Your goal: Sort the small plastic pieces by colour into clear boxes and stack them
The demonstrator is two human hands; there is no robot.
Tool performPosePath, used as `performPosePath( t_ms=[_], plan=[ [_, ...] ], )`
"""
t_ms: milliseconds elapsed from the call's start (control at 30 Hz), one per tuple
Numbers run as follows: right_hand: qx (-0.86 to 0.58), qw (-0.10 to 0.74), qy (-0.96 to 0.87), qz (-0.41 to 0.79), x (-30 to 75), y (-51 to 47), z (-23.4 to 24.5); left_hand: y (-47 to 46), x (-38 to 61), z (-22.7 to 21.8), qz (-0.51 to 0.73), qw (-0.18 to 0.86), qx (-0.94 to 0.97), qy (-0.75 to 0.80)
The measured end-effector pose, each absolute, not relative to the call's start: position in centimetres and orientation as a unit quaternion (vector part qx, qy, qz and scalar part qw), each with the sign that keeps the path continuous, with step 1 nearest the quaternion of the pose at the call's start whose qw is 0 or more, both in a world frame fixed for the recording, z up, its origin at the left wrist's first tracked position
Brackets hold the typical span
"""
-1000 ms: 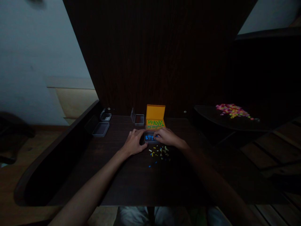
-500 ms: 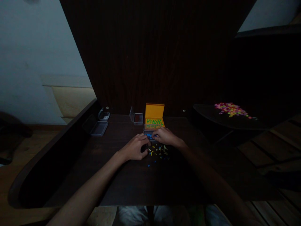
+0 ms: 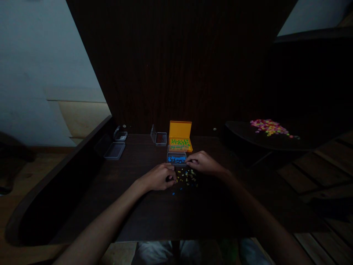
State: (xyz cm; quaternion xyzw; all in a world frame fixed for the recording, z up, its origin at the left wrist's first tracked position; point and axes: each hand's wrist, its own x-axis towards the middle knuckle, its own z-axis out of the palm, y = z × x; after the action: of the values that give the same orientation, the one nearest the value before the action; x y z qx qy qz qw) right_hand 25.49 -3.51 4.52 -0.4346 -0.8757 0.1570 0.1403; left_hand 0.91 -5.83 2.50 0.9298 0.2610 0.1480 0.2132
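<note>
My right hand is closed in a pinch at the right rim of a clear plastic box. Whatever its fingertips hold, if anything, is too small to make out. Small blue pieces lie inside that box. Just below the box, my left hand rests on the table with its fingers curled and the thumb against them; their contents are hidden. Beside it, tiny yellow and pale pieces are scattered on the dark wood. A blue piece lies nearer to me.
Behind the clear box stands a yellow box, lid up, with green pieces in it. Further left are a small lidded clear box, a shallow clear tray and another small box. Colourful bits are heaped on a side shelf.
My right hand has moved right from over the clear box to its edge, uncovering the blue pieces. The thumb and fingers of my left hand have come together.
</note>
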Motion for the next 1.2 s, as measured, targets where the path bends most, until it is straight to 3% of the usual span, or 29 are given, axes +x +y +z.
performPosePath(
  t_ms=[200, 367, 733, 1200],
  plan=[
    [-0.444, 0.169, -0.852, 0.221, 26.5, -4.5, 3.8, -5.8, 0.9, 2.4, 0.155, 0.224, 0.925, 0.265],
    [-0.451, 0.143, -0.84, 0.267, 26.4, -4.9, 3.0, -5.7, 0.8, 2.5, 0.146, 0.239, 0.922, 0.266],
    [-0.45, 0.094, -0.856, 0.236, 25.5, -5.4, 3.2, -5.4, 0.5, 2.6, 0.142, 0.237, 0.921, 0.276],
    [-0.438, 0.111, -0.859, 0.241, 25.9, -5.0, 2.1, -4.5, -0.2, 2.8, 0.315, 0.221, 0.855, 0.347]
  ],
)
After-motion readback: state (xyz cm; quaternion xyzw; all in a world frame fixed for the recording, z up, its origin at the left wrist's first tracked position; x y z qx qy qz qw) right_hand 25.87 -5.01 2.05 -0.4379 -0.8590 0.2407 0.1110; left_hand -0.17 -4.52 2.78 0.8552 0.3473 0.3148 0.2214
